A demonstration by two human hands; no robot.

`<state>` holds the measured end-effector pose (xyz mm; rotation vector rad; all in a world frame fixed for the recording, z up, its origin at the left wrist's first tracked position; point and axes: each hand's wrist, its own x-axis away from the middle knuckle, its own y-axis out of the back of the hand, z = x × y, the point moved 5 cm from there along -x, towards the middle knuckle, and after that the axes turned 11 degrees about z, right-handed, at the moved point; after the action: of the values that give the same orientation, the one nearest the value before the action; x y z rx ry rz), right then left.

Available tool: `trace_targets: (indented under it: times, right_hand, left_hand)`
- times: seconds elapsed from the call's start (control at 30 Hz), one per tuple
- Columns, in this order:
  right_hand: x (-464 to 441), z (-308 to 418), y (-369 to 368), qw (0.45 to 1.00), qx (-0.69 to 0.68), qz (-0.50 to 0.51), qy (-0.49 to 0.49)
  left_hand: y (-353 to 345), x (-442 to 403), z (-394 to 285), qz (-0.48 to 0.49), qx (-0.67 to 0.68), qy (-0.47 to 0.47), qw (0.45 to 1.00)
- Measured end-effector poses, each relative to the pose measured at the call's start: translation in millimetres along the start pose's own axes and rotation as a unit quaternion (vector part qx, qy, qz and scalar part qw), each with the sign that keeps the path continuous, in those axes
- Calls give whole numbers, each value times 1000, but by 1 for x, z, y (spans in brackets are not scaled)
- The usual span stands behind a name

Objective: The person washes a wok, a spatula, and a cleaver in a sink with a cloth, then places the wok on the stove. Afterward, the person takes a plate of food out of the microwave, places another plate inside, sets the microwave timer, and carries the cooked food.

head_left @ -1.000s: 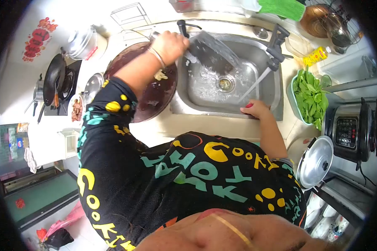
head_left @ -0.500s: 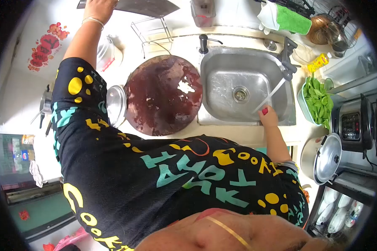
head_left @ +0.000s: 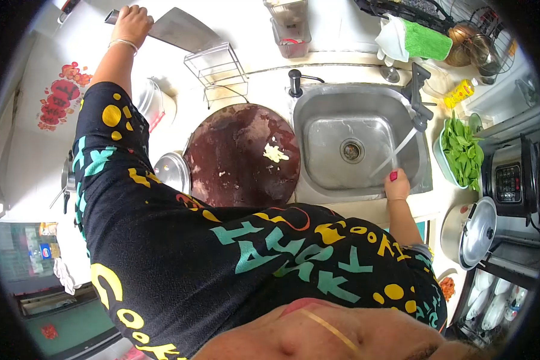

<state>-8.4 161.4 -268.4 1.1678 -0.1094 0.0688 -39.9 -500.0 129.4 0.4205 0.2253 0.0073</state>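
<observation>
Wide cleaver w/ flat grey metal blade [head_left: 183, 30] is at the upper left of the frame, by the silver wire rack [head_left: 222, 63]. L hand [head_left: 132, 26] is closed round its handle, dark round butt [head_left: 111, 17] poking out past the fist. Prob. fairly heavy for its size & blade-heavy, stiff all through, not fragile; smooth steel, so likely slippery if wet. Best hold = full fist on handle, fingers off the edge.

R hand [head_left: 397, 188] is right of ctr, at the front rim of the stainless steel sink [head_left: 318, 192], near the water stream [head_left: 399, 147]; fingers look part curled, can't tell if they grip anything. Pale, soft-looking bits [head_left: 275, 153] lie on the round red-brown board [head_left: 228, 150], ctr of frame; prob. light & easily squashed.

Writing: black top [head_left: 180, 270] has "Cooki…" in yellow, sleeve (lower left) & chest, plus teal letters. Red wall decal [head_left: 63, 99], left, has characters, can't make out. Yellow bottle [head_left: 460, 93], upper right, & black appliance [head_left: 509, 184] panel, far right: too small to read. No brand legible.
</observation>
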Motion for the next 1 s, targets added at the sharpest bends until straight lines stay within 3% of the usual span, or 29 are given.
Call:
trace_targets:
  times: [0.1,0.17,0.27,0.4,0.47,0.7,0.8,0.83,0.87,1.0]
  right_hand:
    - [-2,-11,-6,1000,-3,-23,17]
    - [-3,-10,-7,995,-14,-60,81]
    - [-4,-11,-8,996,-5,-56,66]
    - [-4,-8,-6,999,-3,-40,29]
    - [-2,-6,-3,996,3,-84,43]
    - [-2,2,0,997,-4,-82,14]
    - [-2,-6,0,992,-25,-107,68]
    - [-2,-3,1,992,-27,-103,60]
    - [-2,-2,2,994,-24,-96,52]
    - [-6,-3,1,999,-2,-36,22]
  left_hand:
    - [-3,-11,-9,3,5,-34,999]
    - [-4,-21,-17,31,13,-53,998]
    - [-9,-32,-39,15,-17,-70,997]
    - [-20,-42,-64,67,-7,-85,994]
    - [-25,-46,-73,78,8,-97,992]
    - [-63,-46,-104,29,16,-118,992]
    - [-95,-53,-124,23,75,-106,991]
    - [-95,-53,-128,114,76,-93,986]
    - [-125,-57,-132,124,78,-95,985]
    - [-125,-52,-143,211,35,-84,973]
